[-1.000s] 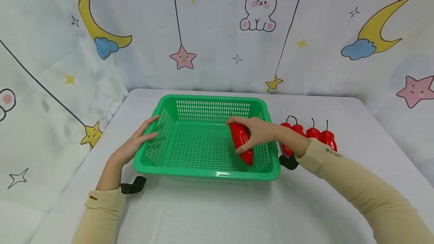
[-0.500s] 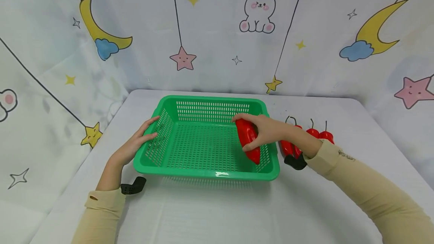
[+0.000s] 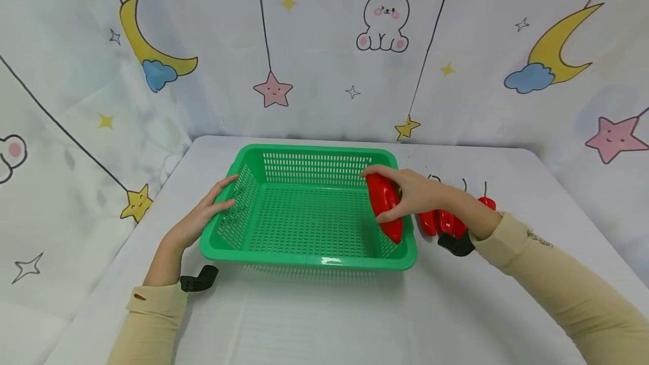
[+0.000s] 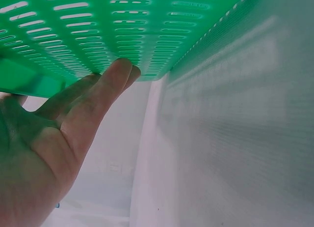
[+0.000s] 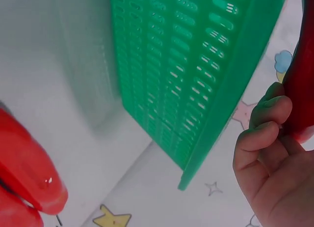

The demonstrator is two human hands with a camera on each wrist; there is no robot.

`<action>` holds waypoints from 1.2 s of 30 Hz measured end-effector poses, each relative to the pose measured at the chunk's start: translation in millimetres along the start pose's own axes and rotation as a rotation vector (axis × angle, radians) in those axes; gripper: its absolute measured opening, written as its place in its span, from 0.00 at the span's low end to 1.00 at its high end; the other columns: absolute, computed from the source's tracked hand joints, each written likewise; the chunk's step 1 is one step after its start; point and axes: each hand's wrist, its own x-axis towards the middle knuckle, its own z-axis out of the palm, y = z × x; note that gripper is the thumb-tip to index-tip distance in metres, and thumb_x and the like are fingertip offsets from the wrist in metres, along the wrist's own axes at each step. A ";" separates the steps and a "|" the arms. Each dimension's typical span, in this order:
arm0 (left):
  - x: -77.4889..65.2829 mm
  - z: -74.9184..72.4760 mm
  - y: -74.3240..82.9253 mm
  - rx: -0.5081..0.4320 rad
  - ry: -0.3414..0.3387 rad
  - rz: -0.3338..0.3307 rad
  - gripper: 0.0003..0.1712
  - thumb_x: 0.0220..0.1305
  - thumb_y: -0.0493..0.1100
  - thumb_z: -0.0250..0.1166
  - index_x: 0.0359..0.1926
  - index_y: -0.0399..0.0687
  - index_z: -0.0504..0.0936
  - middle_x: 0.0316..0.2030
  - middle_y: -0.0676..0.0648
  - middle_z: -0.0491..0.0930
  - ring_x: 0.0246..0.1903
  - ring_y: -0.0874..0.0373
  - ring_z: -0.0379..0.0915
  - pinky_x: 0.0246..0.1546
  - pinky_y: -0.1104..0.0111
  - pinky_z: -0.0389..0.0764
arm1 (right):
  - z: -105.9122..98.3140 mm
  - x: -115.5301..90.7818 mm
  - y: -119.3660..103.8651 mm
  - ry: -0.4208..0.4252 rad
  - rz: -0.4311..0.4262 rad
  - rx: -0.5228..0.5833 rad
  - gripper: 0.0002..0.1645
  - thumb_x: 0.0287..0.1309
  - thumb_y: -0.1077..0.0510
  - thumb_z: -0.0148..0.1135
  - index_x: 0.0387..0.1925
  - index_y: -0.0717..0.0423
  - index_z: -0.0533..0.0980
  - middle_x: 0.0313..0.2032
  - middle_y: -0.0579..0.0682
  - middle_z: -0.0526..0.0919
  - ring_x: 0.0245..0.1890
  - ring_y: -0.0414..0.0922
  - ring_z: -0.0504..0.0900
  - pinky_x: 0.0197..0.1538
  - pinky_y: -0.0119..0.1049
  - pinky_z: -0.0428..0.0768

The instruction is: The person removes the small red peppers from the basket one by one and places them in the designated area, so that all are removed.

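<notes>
A green plastic basket point(image 3: 314, 262) with slotted walls stands on the white table. My left hand point(image 3: 200, 216) holds its left rim, two digits over the edge. Other fingertips rest on the outer wall in the left wrist view. My right hand point(image 3: 413, 193) grips a glossy red chili pepper point(image 3: 383, 201) between thumb and fingers, above the basket's right end. The pepper's narrow tip points down towards me. Several more red chili peppers point(image 3: 427, 223) with thin stems lie right of the basket, partly hidden behind the right wrist.
White cloth covers the table point(image 3: 304, 320). A printed curtain point(image 3: 324, 100) hangs behind it and along the left. Each wrist carries a black strap-like device, the right one point(image 3: 456, 245) low beside the peppers. The basket's right rim point(image 5: 235, 94) stands between the held pepper and the others.
My right hand has moved right with the chili pepper, from inside the basket towards its right rim. The left hand and the basket have stayed in place.
</notes>
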 end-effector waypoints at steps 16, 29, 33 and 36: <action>-1.2 -1.0 -1.6 0.002 0.009 -0.005 0.34 0.69 0.51 0.48 0.71 0.65 0.44 0.70 0.50 0.30 0.67 0.46 0.23 0.56 0.37 0.40 | -15.1 -26.3 17.6 0.097 0.019 0.031 0.46 0.40 0.51 0.73 0.60 0.38 0.59 0.46 0.52 0.73 0.45 0.52 0.74 0.34 0.37 0.80; -1.4 0.5 1.8 -0.008 0.002 -0.011 0.34 0.69 0.51 0.47 0.71 0.64 0.43 0.70 0.49 0.29 0.67 0.45 0.24 0.57 0.38 0.42 | -25.0 -45.1 25.0 0.143 0.084 -0.006 0.49 0.38 0.52 0.74 0.62 0.44 0.58 0.47 0.54 0.72 0.46 0.53 0.72 0.34 0.41 0.80; -1.6 0.7 2.5 -0.005 0.002 -0.007 0.34 0.69 0.51 0.47 0.71 0.63 0.43 0.70 0.49 0.30 0.67 0.45 0.24 0.57 0.37 0.41 | -27.2 -49.9 28.5 0.155 0.092 0.013 0.50 0.36 0.53 0.75 0.61 0.42 0.59 0.48 0.53 0.71 0.47 0.54 0.71 0.35 0.41 0.80; -1.5 0.7 2.5 0.003 0.003 -0.003 0.34 0.69 0.51 0.47 0.71 0.63 0.43 0.70 0.49 0.30 0.67 0.46 0.23 0.57 0.37 0.40 | -29.1 -54.8 30.8 0.158 0.097 0.030 0.50 0.37 0.54 0.75 0.61 0.42 0.58 0.50 0.54 0.70 0.48 0.55 0.70 0.35 0.42 0.80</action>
